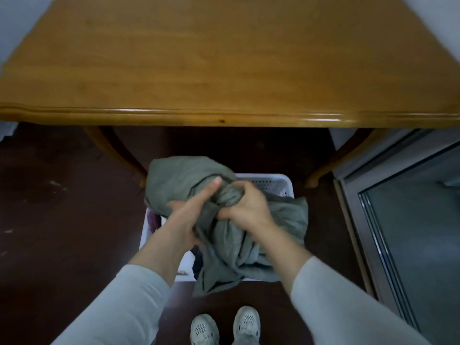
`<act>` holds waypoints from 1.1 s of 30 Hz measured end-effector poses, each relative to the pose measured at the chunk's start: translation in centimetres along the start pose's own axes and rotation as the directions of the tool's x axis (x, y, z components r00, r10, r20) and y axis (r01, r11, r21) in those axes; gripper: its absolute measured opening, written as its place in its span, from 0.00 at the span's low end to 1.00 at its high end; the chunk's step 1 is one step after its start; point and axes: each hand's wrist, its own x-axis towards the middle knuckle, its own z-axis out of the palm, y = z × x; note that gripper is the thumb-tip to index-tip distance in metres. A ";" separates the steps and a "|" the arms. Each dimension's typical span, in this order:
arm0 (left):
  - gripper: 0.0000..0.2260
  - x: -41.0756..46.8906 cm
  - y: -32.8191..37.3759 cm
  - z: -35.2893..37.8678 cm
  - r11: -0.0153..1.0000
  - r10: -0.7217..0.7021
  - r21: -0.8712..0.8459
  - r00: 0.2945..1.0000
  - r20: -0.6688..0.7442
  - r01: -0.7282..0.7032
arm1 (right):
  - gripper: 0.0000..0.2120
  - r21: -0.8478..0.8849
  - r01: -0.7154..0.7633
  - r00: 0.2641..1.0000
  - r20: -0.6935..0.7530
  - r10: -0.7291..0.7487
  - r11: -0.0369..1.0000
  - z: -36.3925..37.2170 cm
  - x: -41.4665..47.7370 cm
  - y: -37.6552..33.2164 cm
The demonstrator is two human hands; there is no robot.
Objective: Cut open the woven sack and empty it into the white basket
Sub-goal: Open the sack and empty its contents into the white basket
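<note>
– Gripping what, those two hands?
– One bundle of grey-green cloth [286, 220], in the lower middle of the frame. The left hand [185, 212] has its thumb laid straight along the top of the bundle, and the fingers go under the cloth, mostly hidden. The right hand [247, 207] is curled tight round a twisted knot of the same cloth. The two hands are close together, almost touching.
– Is that cloth the woven sack?
– I cannot tell. It is soft and creased, with a dark seam along one edge.
– Where is the white basket [273, 181]?
– On the dark red floor [49, 207], directly under the hands, just below the near edge of the wooden worktop [224, 58] that fills the upper half of the frame. The cloth hangs over the basket's near rim and covers most of its opening. The perforated far wall shows at the upper right of the bundle.
– Anything inside?
– Something purple [154, 219] at the left rim and something dark beneath the cloth, both too hidden to name.
– What else?
– Pale grey sleeves [119, 302] run in from the lower corners, light mesh shoes [204, 328] stand at the bottom centre, and a metal-framed glass door [410, 220] fills the right side.
</note>
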 end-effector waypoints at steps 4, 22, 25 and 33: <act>0.25 2.2 -3.1 -1.6 0.994 0.082 -0.055 0.968 -0.239 -0.098 | 0.35 0.124 -0.130 0.960 0.265 0.094 0.984 4.1 0.3 3.6; 0.34 14.3 -10.3 -6.8 0.972 0.171 0.231 0.790 -0.589 -0.039 | 0.18 0.348 -0.514 0.778 -0.194 0.597 0.784 1.2 15.9 22.9; 0.31 12.9 -9.8 -5.6 0.951 0.219 0.307 0.792 -0.570 -0.041 | 0.14 0.623 -0.394 0.772 -0.174 0.611 0.675 1.8 14.8 19.8; 0.33 9.6 -8.7 -3.6 0.934 0.300 0.325 0.828 -0.474 -0.152 | 0.21 0.771 -0.198 0.921 -0.065 0.384 0.605 1.8 8.8 12.6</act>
